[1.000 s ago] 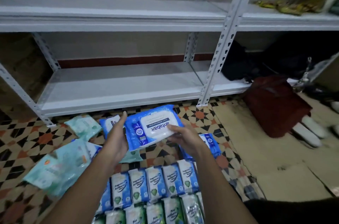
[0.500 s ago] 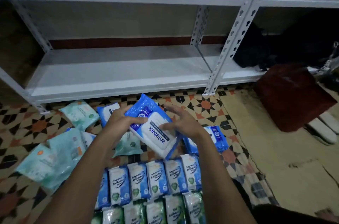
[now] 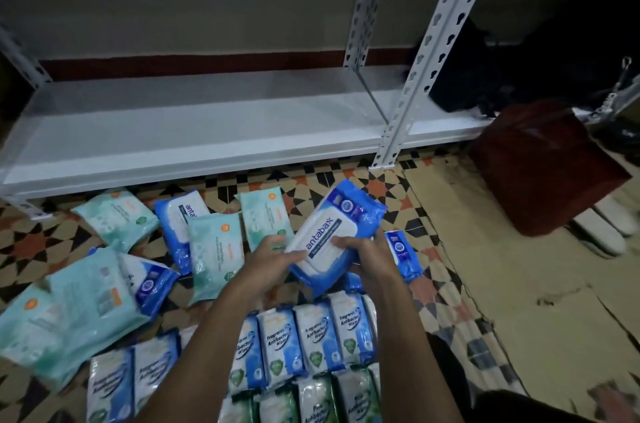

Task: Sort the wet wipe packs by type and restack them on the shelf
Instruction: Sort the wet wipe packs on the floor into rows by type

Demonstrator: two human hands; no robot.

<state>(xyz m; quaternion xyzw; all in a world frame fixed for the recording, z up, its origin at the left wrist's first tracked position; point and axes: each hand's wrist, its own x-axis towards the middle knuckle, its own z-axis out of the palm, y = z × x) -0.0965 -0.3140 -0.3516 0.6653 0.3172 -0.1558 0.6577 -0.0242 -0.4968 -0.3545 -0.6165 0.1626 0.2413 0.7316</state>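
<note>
A storeroom: white slotted-steel shelving (image 3: 429,52); wipe packs (image 3: 311,339) stacked on patterned floor tiles (image 3: 31,242).

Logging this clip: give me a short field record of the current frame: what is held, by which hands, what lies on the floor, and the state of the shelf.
held item: blue antabax pack, label up, tilted
left hand: left hand grips the pack's lower left edge
right hand: right hand grips its right side, thumb on top
floor, loose: pale green packs mixed with another blue antabax pack on the floor
floor, in rows: small antibacterial wipes packs, side by side
lower shelf: lower shelf holds no packs in view
</note>
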